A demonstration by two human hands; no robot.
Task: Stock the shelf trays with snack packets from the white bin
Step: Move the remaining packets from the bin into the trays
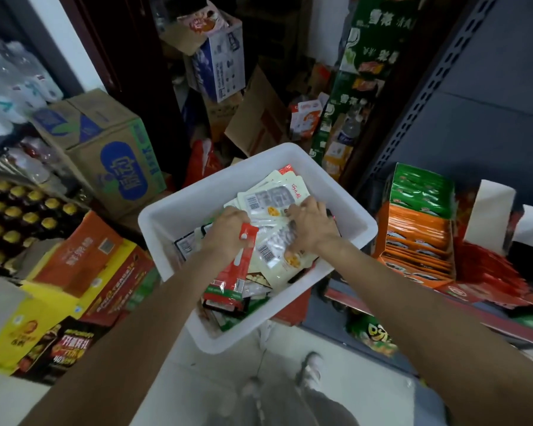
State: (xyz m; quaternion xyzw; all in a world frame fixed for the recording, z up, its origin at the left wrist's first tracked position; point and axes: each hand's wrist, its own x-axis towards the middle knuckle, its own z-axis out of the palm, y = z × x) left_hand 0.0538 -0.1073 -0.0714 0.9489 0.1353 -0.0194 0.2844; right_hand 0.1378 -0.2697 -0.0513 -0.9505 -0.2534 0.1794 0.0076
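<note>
Both hands are down inside the white bin (345,204), close together. The left hand (228,230) is curled round a red packet (239,265), gripping it near its top edge, so that the packet hangs down toward the person along the wrist. Just beside it, the right hand (311,224) lies on a heap of cream packets (271,201), its fingers bent down into the pile; whether they actually pinch a packet cannot be told.

The cream packets lie under and beyond both hands, their barcodes and clear windows turned up. Below the left wrist, at the near end of the bin, more red and green packets are piled.

Out to the right of the right hand stands an open display tray (419,229) on the shelf, filled with upright rows of green packets at the back and orange ones in front. Past it lies a loose spread of red packets (489,272).

To the left of the left hand, cardboard boxes (105,155) are stacked, with an orange box (84,256) nearer and a tray of yellow-capped bottles (16,210) farther out. Beyond the bin, more boxes crowd the floor.
</note>
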